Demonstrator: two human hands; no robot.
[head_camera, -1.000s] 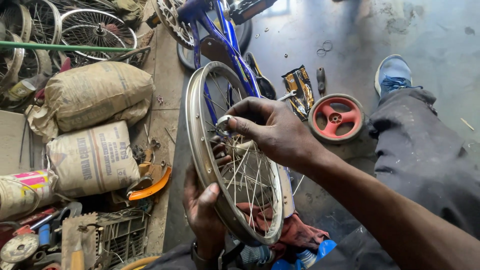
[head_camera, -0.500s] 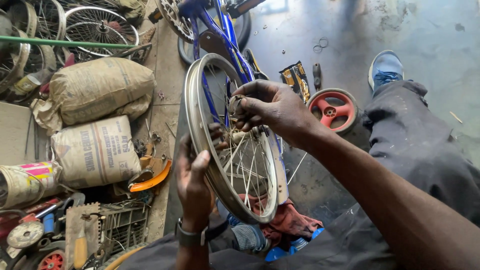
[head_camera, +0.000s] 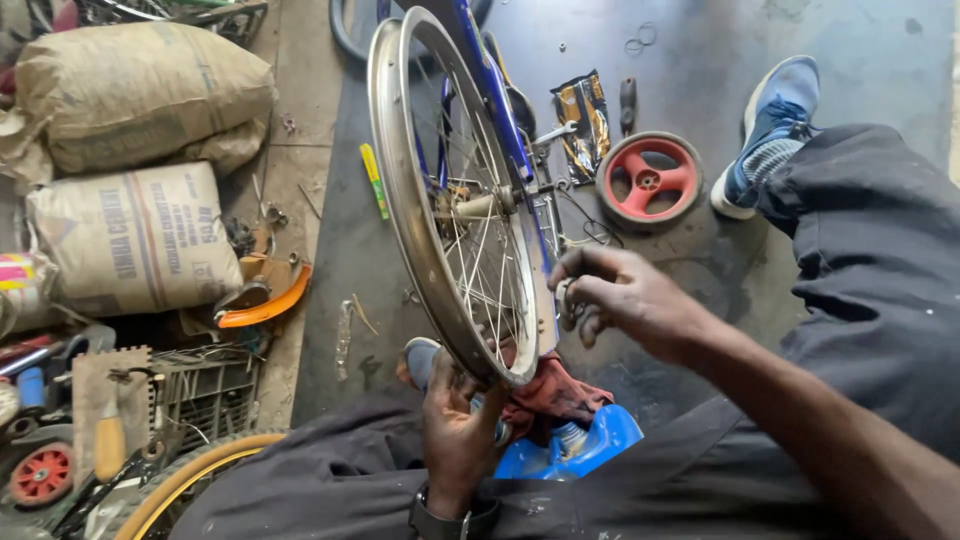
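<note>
A silver spoked bicycle wheel (head_camera: 405, 200) stands on edge in front of me, its hub (head_camera: 478, 207) near the middle. A blue bicycle frame (head_camera: 490, 80) runs behind it. My left hand (head_camera: 455, 425) grips the bottom of the rim from below, and a dark watch is on that wrist. My right hand (head_camera: 625, 297) is at the rim's lower right edge, fingertips pinched against it. A red rag (head_camera: 545, 395) and a blue plastic container (head_camera: 580, 450) lie under the wheel, between my legs in dark trousers.
A small red wheel (head_camera: 650, 182) and a black-and-yellow packet (head_camera: 585, 120) lie on the dark floor ahead. My blue shoe (head_camera: 770, 130) is beside them. Filled sacks (head_camera: 130, 90) are stacked at left, with an orange curved part (head_camera: 268, 305), a wire crate (head_camera: 195, 395) and tools below.
My right hand left the spokes near the hub and dropped to the rim's lower right edge. My left hand slid down to the rim's bottom. The view moved closer.
</note>
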